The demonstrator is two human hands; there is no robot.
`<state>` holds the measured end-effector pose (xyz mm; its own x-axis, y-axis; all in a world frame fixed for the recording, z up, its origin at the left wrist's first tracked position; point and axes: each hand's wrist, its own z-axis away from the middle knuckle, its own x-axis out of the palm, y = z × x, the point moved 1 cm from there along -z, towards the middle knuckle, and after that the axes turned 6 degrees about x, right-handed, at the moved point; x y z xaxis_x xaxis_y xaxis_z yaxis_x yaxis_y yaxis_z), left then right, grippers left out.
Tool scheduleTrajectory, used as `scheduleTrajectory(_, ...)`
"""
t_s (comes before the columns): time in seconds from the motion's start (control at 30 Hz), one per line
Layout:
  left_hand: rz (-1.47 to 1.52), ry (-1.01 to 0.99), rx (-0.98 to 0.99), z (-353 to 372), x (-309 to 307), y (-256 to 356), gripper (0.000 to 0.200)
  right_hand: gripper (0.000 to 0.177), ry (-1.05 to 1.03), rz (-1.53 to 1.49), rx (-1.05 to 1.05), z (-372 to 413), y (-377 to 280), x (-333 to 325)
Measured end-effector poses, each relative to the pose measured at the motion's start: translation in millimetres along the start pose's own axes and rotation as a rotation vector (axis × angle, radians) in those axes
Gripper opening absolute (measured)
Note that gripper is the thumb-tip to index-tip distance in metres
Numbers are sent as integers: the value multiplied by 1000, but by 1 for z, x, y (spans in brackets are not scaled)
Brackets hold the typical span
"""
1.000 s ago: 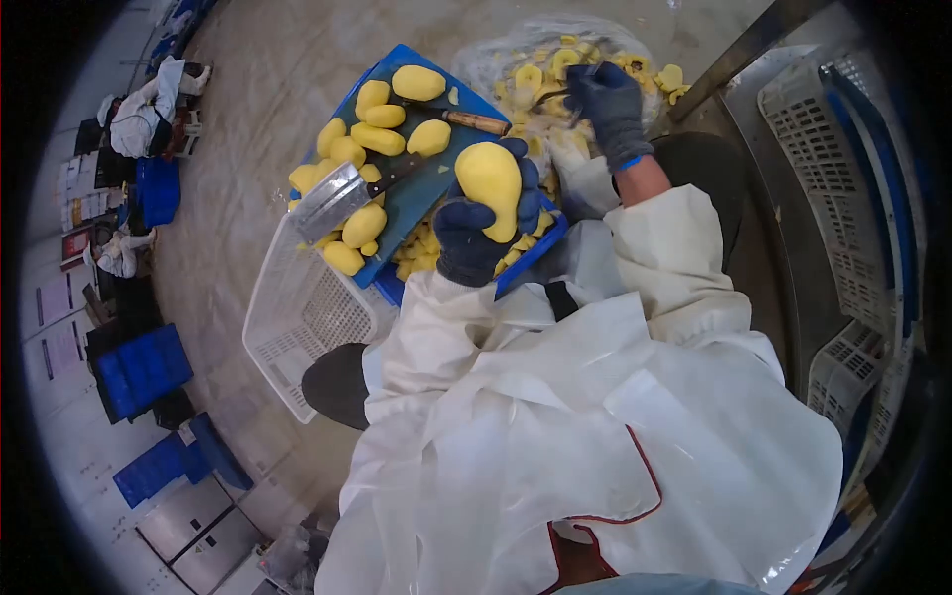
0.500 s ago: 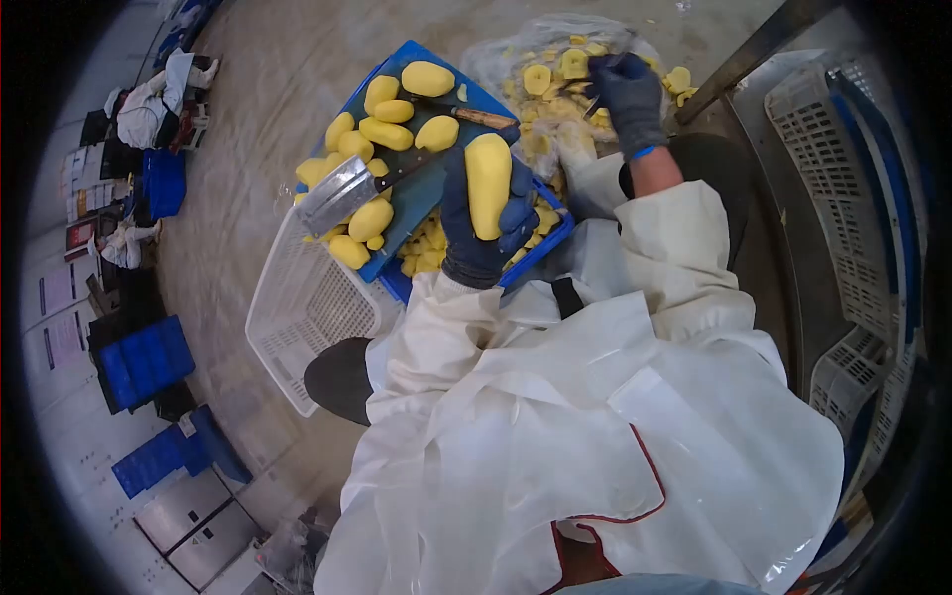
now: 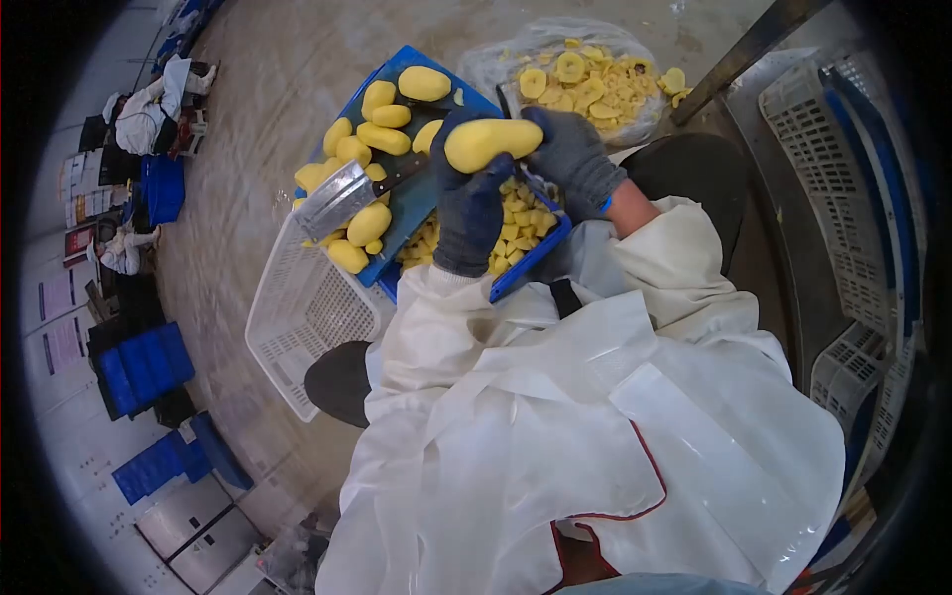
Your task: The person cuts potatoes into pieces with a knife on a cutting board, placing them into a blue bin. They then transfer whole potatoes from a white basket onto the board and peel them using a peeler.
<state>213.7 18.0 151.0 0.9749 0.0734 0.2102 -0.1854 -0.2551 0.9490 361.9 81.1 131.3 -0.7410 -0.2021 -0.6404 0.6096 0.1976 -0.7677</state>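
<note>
My left hand (image 3: 468, 203), in a dark glove, is wrapped round a long peeled potato (image 3: 486, 144) that lies crosswise above the cutting board. Close against the potato's right end is my right hand (image 3: 575, 154), gloved and with curled fingers; what it grips is too hidden to make out. Several peeled potatoes (image 3: 385, 137) rest on the blue-green board (image 3: 402, 233), along with a cleaver (image 3: 337, 202) with a dark handle. Below and right of the board, cut potato pieces (image 3: 518, 226) fill a blue crate (image 3: 535, 270).
A clear plastic bag (image 3: 486, 67) of potato trimmings lies beyond my hands. The white basket (image 3: 288, 342) stands left of the board. A metal post (image 3: 744, 61) and a rack with white crates (image 3: 828, 188) are at the right. Two people (image 3: 144, 121) sit far left.
My right hand has come from the bag of trimmings to the potato. The potato has turned from upright to crosswise in my left hand, which has moved slightly left.
</note>
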Motion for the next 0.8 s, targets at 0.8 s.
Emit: scheduleTrajectory(0.8,477,-100,-453,20,-3,8,53,20,68,-1307,122,-18,25,-41)
